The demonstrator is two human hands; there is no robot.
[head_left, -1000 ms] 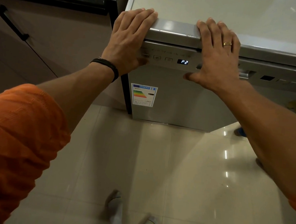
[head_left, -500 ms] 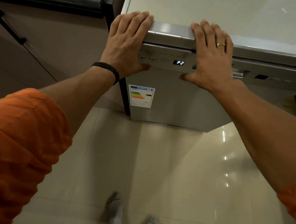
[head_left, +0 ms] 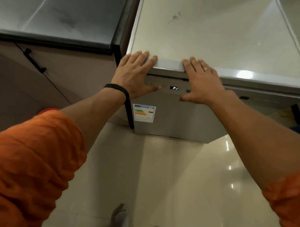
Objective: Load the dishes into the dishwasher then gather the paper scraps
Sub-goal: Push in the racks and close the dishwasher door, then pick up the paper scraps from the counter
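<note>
Dishwasher [head_left: 178, 114] door closed, left hand [head_left: 133, 74] and right hand [head_left: 202, 82] flat against it, fingers straight, display [head_left: 174, 88] reading P2

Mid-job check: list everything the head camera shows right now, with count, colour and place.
dishwasher: 1, silver-grey, centre, door shut
display: 1, lit "P2" on dark, control strip between the hands
energy label: 1, white with coloured bars, door's upper left
countertop: 1, dark and glossy, left of the dishwasher
cabinet: 1, brownish, under the countertop
handle: 1 plainly seen, black, on the cabinet
floor: cream glossy tiles, foreground
wristband: 1, black, left wrist
ring: 1, gold, right hand
sleeves: 2, orange, lower corners
feet: 2, pale footwear, bottom centre
left hand: flat, fingers over the dishwasher's top front edge
right hand: flat, same edge, further right
</note>
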